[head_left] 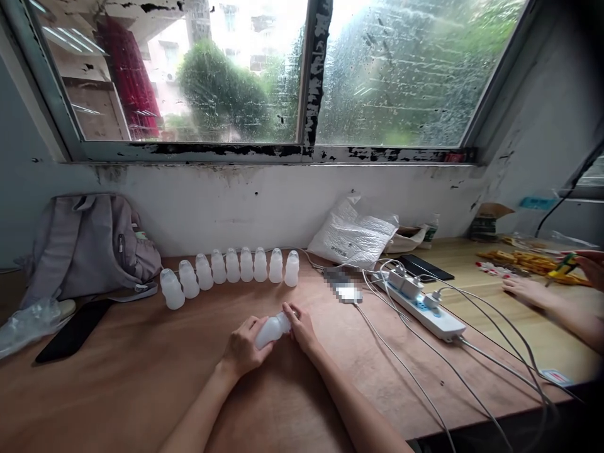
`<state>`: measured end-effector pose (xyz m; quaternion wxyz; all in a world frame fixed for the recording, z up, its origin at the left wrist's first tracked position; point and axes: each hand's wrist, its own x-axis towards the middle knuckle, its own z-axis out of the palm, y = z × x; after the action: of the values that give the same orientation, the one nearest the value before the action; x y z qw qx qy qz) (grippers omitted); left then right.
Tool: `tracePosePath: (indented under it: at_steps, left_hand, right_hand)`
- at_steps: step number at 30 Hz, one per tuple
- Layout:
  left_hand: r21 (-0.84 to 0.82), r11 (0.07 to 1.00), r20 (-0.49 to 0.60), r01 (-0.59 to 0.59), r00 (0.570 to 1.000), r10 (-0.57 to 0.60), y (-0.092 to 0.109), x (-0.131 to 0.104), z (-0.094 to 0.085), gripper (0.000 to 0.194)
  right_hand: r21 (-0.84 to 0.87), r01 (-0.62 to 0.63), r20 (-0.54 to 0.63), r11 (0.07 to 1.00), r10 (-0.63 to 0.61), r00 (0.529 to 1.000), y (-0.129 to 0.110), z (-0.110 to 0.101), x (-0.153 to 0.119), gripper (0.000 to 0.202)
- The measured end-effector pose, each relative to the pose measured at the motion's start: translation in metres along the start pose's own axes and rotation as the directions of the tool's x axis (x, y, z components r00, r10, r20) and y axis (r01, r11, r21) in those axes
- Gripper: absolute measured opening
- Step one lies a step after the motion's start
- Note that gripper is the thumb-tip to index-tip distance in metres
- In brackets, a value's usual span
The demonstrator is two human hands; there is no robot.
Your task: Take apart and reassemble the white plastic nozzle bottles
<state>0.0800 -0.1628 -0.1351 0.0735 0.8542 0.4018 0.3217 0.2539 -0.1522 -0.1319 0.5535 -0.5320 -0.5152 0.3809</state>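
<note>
A frosted white baby bottle (270, 331) lies tilted between my two hands, above the middle of the table. My left hand (246, 345) is wrapped round its body. At the upper right end, my right hand (299, 327) grips the bottle's top with closed fingers, which partly hide the cap. Beyond my hands, several similar bottles (233, 265) stand upright in a curved row with clear caps on.
On the brown table (141, 377), a grey backpack (89, 245) and a black flat pad (73, 332) sit left. A white power strip (425, 308) with trailing cables and a silver padded bag (352, 229) lie right. A co-worker's hands (523, 289) work at far right beside yellow items.
</note>
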Motion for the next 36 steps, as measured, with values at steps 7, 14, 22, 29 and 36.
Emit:
tracePosePath:
  at_steps: [7, 14, 22, 29, 36]
  left_hand:
    - [0.005, 1.000, 0.038, -0.013, 0.999, 0.013, 0.014, 0.002, -0.010, 0.043]
    - [0.047, 0.998, 0.022, -0.029, 0.999, 0.028, 0.017, 0.005, -0.008, 0.044]
    - [0.116, 0.983, -0.003, -0.140, 0.990, 0.142, 0.008, 0.006, -0.007, 0.045]
    - [0.144, 0.978, -0.124, -0.151, 0.978, 0.169, -0.011, 0.000, -0.016, 0.043]
    - [0.093, 0.967, -0.348, 0.239, 0.917, -0.193, -0.035, -0.002, -0.032, 0.040]
  right_hand:
    - [-0.080, 0.044, -0.236, 0.996, -0.062, 0.970, 0.005, 0.001, 0.002, 0.034]
    - [-0.016, 0.016, -0.294, 1.000, -0.020, 0.956, 0.002, 0.001, 0.005, 0.031]
    - [-0.095, -0.032, -0.353, 0.995, -0.003, 0.935, 0.009, 0.003, 0.005, 0.030]
    - [-0.168, -0.110, -0.451, 0.980, 0.023, 0.892, 0.009, -0.009, 0.022, 0.034]
    - [-0.559, 0.050, -0.307, 0.828, -0.262, 0.915, 0.007, -0.020, 0.052, 0.034]
